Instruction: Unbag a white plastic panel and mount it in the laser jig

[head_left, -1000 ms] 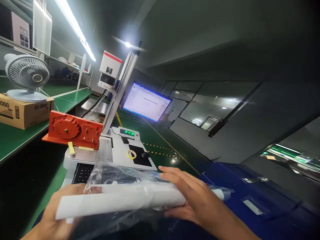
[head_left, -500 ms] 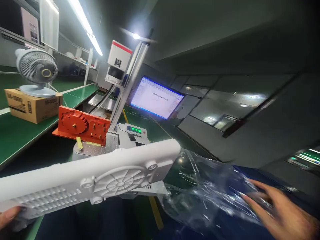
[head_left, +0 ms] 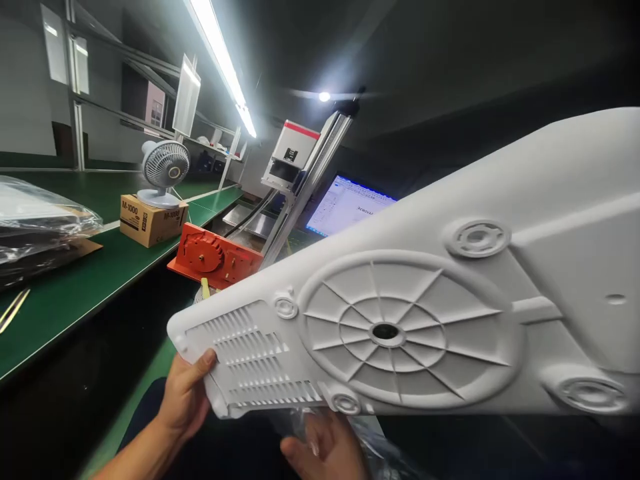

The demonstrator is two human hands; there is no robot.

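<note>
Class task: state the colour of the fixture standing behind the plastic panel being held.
Orange-red fixture, clearest in the head view, behind the white panel.

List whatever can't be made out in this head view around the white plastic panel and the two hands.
- White panel: right end cut off by the frame edge.
- Right hand: fingers partly behind the panel, wrist cut off at the bottom edge; grip unclear.
- Monitor: lower part hidden by the panel, text too small.
- Left hand: fingers hidden behind the panel's corner.

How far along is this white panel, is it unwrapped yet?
The white plastic panel looks bare, out of its clear bag, which shows below it. The left hand grips its vented end; the right hand sits underneath. It is held in the air, not yet on the orange fixture.
</note>
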